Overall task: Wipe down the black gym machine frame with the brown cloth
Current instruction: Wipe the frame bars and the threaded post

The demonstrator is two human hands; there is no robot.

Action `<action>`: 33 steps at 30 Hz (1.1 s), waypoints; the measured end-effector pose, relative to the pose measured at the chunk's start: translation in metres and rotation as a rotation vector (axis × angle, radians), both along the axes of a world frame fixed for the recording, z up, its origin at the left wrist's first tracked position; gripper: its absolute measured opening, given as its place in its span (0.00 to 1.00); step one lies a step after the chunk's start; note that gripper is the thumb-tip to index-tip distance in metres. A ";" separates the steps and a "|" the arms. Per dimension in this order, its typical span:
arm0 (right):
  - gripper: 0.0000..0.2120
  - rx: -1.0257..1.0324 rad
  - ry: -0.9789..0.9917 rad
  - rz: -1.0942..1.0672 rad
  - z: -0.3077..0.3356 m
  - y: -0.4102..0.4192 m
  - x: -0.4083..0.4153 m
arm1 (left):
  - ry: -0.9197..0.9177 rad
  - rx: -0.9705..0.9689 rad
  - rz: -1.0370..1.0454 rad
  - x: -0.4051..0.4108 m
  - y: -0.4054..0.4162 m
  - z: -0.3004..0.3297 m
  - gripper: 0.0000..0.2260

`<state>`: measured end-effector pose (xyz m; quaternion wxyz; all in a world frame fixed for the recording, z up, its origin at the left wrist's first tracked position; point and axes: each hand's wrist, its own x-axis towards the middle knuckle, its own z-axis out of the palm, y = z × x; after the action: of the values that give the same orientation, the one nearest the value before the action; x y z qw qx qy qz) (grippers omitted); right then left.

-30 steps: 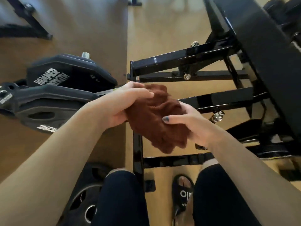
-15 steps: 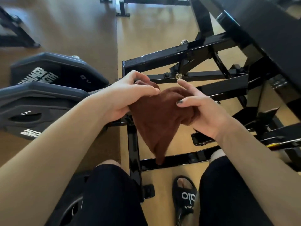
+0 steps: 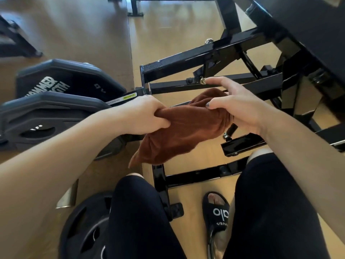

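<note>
Cloth bunched between both hands above frame, off the metal: left hand clenched on near-left end, right hand pinching right end by thumb, fingers splayed; loose corner liable to snag bolts.

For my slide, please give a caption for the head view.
Both hands, left and right, hold the brown cloth above the black gym machine frame.

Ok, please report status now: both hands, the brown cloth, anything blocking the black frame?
Left hand grips brown terry cloth; right hand pinches its other end. Cloth held in air, not touching black steel machine frame. Nothing in the way.
</note>
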<state>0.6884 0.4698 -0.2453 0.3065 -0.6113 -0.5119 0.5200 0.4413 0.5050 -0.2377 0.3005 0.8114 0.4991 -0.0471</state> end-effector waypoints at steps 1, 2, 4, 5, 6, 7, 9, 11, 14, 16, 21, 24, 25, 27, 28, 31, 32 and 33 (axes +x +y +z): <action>0.30 -0.020 0.006 0.007 0.002 -0.001 -0.001 | -0.017 -0.022 0.023 -0.004 0.003 0.001 0.08; 0.30 -0.055 0.027 0.018 0.003 -0.002 -0.001 | -0.032 -0.043 0.039 -0.007 0.005 0.003 0.10; 0.36 -0.164 0.094 0.056 0.006 -0.005 -0.002 | -0.056 -0.084 0.060 -0.012 0.008 0.004 0.10; 0.41 -0.218 0.113 0.088 0.008 -0.007 -0.004 | -0.060 -0.093 0.058 -0.014 0.008 0.005 0.11; 0.45 -0.253 0.096 0.137 0.007 -0.008 -0.006 | -0.055 -0.092 0.052 -0.014 0.007 0.005 0.12; 0.46 -0.254 0.023 0.205 0.007 -0.010 -0.010 | -0.040 -0.091 0.044 -0.014 0.006 0.006 0.14; 0.45 -0.174 -0.284 0.354 0.003 -0.014 -0.017 | 0.001 -0.088 0.038 -0.014 0.003 0.005 0.18; 0.32 -0.003 -0.542 0.412 -0.003 -0.018 -0.025 | 0.054 -0.071 0.008 -0.016 -0.001 0.002 0.21; 0.06 0.300 -0.849 0.469 -0.008 -0.023 -0.027 | 0.143 -0.005 -0.092 -0.020 -0.002 0.002 0.29; 0.06 0.337 -1.099 0.583 -0.007 -0.021 -0.023 | 0.234 0.058 -0.193 -0.023 -0.001 0.007 0.36; 0.13 0.167 -1.001 0.610 -0.001 -0.020 -0.018 | 0.158 0.059 -0.147 -0.026 0.003 0.011 0.23; 0.08 0.008 -0.551 0.359 0.002 -0.022 -0.014 | 0.006 -0.008 0.062 -0.023 0.008 0.005 0.18; 0.07 0.024 -0.481 0.266 0.002 -0.022 -0.013 | -0.030 -0.047 0.130 -0.022 0.009 0.004 0.19; 0.06 0.054 -0.364 0.063 0.001 -0.022 -0.015 | -0.090 -0.143 0.242 -0.017 0.007 0.001 0.21; 0.06 0.054 -0.306 -0.026 -0.001 -0.022 -0.020 | -0.143 -0.197 0.302 -0.011 0.004 -0.002 0.21; 0.08 0.002 -0.167 -0.121 -0.006 -0.030 -0.046 | -0.387 -0.399 0.537 0.011 -0.006 -0.006 0.17; 0.09 0.005 -0.156 -0.108 -0.006 -0.035 -0.057 | -0.439 -0.445 0.585 0.017 -0.009 -0.006 0.16; 0.10 0.025 -0.150 -0.095 -0.006 -0.040 -0.067 | -0.466 -0.475 0.609 0.022 -0.012 -0.007 0.16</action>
<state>0.6217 0.4301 -0.2509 0.2993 -0.6681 -0.5103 0.4513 0.4632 0.4933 -0.2443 0.5830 0.5250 0.6095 0.1144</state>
